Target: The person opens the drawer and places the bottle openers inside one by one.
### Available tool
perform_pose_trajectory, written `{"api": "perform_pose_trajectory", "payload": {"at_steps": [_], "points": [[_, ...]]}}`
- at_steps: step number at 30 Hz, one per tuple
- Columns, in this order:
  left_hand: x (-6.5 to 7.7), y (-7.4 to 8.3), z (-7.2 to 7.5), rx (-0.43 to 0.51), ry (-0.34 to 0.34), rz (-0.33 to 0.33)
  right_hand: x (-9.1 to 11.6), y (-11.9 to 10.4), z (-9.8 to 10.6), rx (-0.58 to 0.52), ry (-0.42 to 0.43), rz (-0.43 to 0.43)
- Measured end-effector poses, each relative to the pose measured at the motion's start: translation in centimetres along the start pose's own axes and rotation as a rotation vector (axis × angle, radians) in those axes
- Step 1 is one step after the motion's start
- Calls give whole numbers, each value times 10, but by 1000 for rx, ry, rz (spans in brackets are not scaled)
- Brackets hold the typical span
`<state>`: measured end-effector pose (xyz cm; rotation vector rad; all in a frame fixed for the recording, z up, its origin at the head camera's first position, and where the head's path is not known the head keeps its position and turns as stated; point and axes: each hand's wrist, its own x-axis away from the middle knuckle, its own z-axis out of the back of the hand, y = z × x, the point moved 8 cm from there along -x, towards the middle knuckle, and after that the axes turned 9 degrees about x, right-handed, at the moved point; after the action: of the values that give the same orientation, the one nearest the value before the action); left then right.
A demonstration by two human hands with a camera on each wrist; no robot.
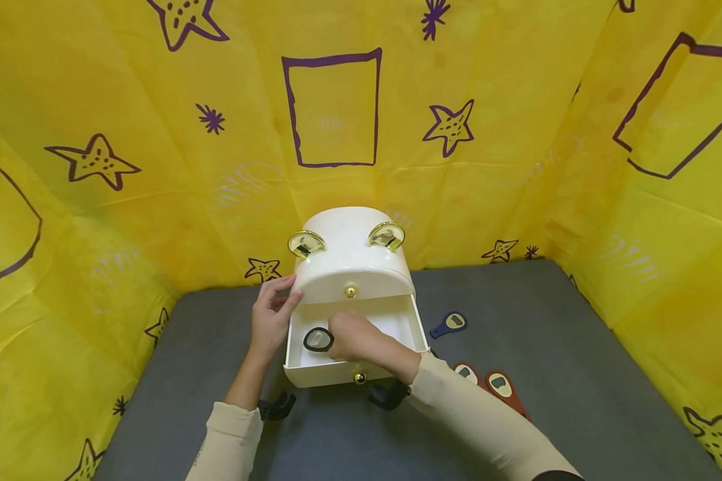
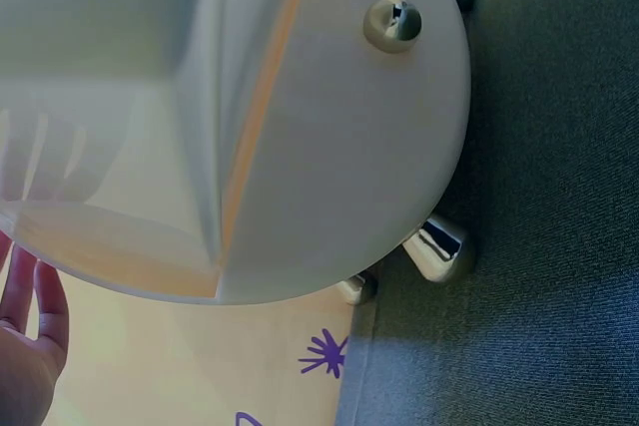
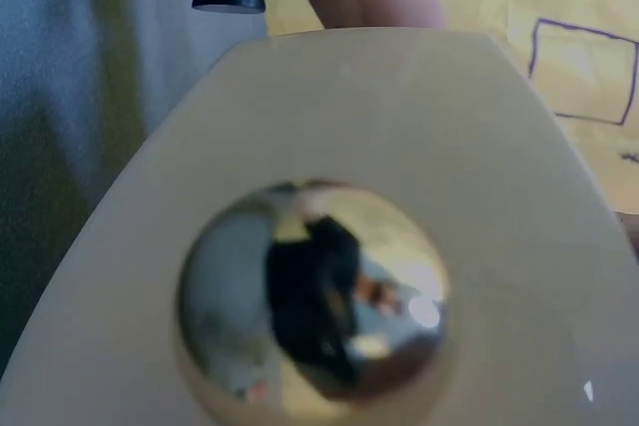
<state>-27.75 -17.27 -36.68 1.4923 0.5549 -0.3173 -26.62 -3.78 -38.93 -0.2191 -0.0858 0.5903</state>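
Observation:
A white drawer box (image 1: 349,230) with gold ears stands on the dark grey table, and its lower drawer (image 1: 321,375) is pulled out. My right hand (image 1: 355,334) reaches down into this drawer and pinches a black bottle opener (image 1: 318,339), whose rounded metal-centred head shows at the left of the fingers. The fingertips are hidden beneath the hand. My left hand (image 1: 271,317) rests its fingers and thumb against the left side of the box. The left wrist view shows that hand (image 2: 30,346) beside the box wall. In the right wrist view the drawer's gold knob (image 3: 315,296) hides the hand.
A blue bottle opener (image 1: 449,324) lies on the table (image 1: 553,321) right of the box. Two red bottle openers (image 1: 507,391) lie nearer, partly behind my right sleeve. A yellow cloth (image 1: 337,187) with purple drawings hangs around the table's back and sides.

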Motion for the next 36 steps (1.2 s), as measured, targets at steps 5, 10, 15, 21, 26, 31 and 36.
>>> {"api": "perform_pose_trajectory", "payload": {"at_steps": [5, 10, 15, 21, 26, 31, 36], "points": [[0, -2, 1, 7, -1, -13, -3, -2, -2, 11, -1, -6], [-1, -3, 3, -3, 5, -13, -4, -1, 1, -73, 30, -12], [-2, -3, 4, -7, 0, -10, 0, -1, 8, -183, 52, 23], [-1, -5, 2, 3, -7, 10, 17, 4, 20, -256, 111, 103], [-1, -5, 2, 15, 7, 18, 34, 16, 36, -320, 222, 167], [-1, -5, 1, 21, 3, 26, 52, 34, 46, -379, 257, 165], [-1, -6, 3, 22, 9, 27, 68, 57, 52, -398, 290, 128]]}}
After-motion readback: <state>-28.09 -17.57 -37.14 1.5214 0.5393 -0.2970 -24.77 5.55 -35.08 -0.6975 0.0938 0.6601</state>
